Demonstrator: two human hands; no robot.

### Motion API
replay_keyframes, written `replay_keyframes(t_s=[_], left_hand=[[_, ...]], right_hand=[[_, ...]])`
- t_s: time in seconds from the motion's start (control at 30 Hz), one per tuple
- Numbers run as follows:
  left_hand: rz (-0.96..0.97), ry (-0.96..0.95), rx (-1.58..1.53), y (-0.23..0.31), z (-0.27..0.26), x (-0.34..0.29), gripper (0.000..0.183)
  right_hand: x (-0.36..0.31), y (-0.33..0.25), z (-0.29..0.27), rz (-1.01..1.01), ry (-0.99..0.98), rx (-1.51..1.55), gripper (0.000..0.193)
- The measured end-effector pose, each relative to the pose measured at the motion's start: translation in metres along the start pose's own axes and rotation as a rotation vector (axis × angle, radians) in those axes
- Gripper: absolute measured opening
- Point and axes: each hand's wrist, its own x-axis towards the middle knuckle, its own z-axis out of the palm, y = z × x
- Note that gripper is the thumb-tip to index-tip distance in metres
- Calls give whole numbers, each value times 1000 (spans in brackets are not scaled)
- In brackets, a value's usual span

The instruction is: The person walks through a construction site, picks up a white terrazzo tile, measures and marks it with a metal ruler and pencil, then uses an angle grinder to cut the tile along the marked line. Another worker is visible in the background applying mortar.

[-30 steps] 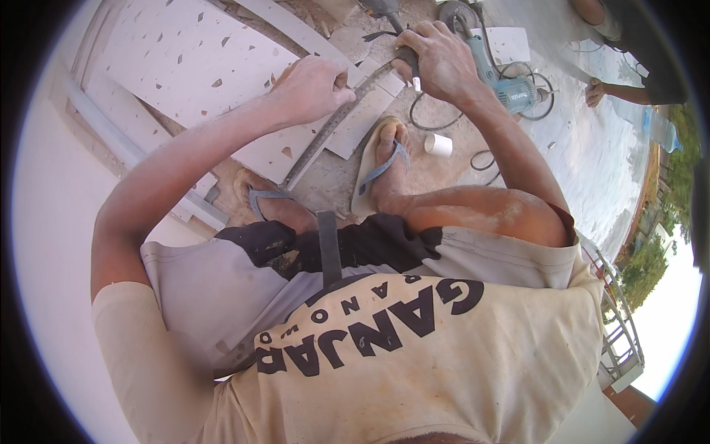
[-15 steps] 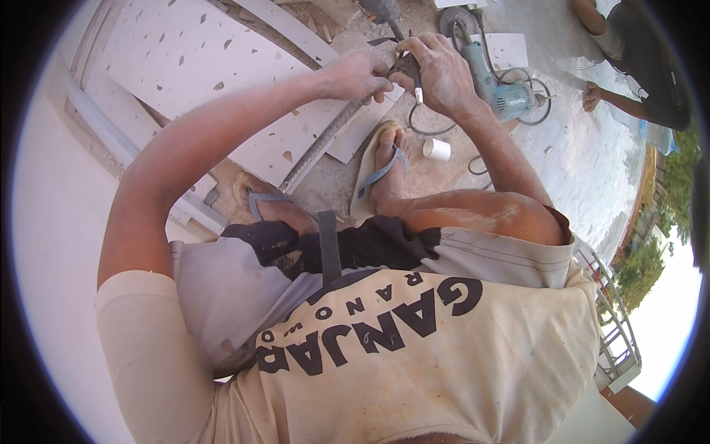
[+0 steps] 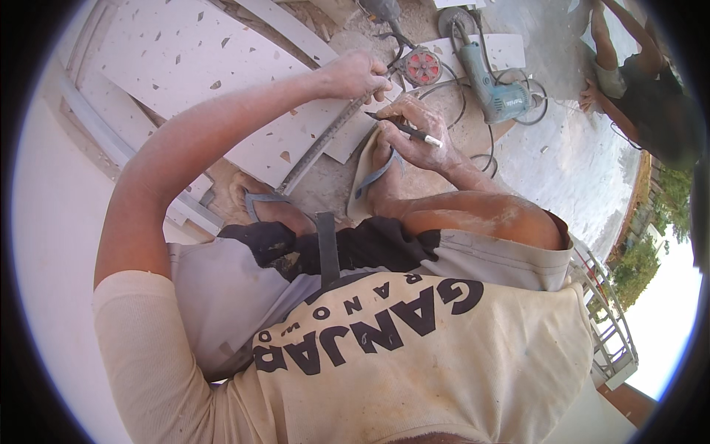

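Note:
My right hand [image 3: 423,133] is closed round a black pen [image 3: 403,126] with a white end. Its dark pointed tip faces left, toward my other hand. My left hand [image 3: 355,75] is curled into a fist at the upper end of a narrow grey bar or edge [image 3: 316,149]. Whatever its fingers hold is hidden. Beneath my left forearm lies a large white slab [image 3: 185,63] speckled with dark chips. Just beyond both hands is a round red wheel [image 3: 424,67] on a dark grey power tool [image 3: 383,10].
A teal power tool [image 3: 492,85] with a round disc and black cord lies to the right. Smaller white slab pieces [image 3: 506,53] lie behind it. My sandalled feet [image 3: 277,211] are below the slabs. Another person [image 3: 643,103] crouches at the far right.
My right hand has moved down and away from my left, taking the pen with it. The red wheel has come into sight; a white cylinder near my foot is now hidden.

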Motion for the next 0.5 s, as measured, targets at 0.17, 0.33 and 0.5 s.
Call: replay_keyframes(t_s=[0.17,0.33,0.5], left_hand=[[-18,-1,-24,0,-1,-2,27],[-9,16,-27,-1,1,-1,27],[-13,18,-25,0,1,-2,28]], right_hand=[[2,3,7,-39,12,-23,15],[3,7,10,-77,18,-21,14],[3,14,13,-117,14,-28,15]])
